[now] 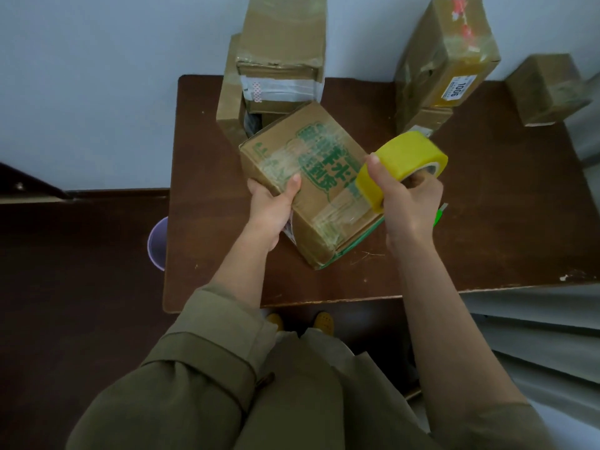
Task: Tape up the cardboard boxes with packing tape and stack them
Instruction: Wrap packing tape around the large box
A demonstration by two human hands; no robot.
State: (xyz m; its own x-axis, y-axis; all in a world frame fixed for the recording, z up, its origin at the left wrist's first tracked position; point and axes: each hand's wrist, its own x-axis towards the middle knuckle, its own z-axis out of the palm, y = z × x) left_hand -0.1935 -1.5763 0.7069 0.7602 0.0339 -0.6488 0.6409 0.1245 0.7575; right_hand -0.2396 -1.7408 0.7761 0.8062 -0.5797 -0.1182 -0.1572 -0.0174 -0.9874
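Note:
A brown cardboard box with green print (311,177) lies tilted in the middle of the dark wooden table (487,222). Clear tape strips shine across its top. My left hand (272,203) grips the box's near left edge, thumb on top. My right hand (409,203) holds a yellow roll of packing tape (402,164) against the box's right side, thumb on the roll's outer face and fingers through its core.
A stack of taped boxes (279,60) stands behind the box at the table's back. Another stack with a "1006" label (444,63) is at the back right, and a small box (548,89) sits at the far right. A purple bin (158,243) stands left of the table.

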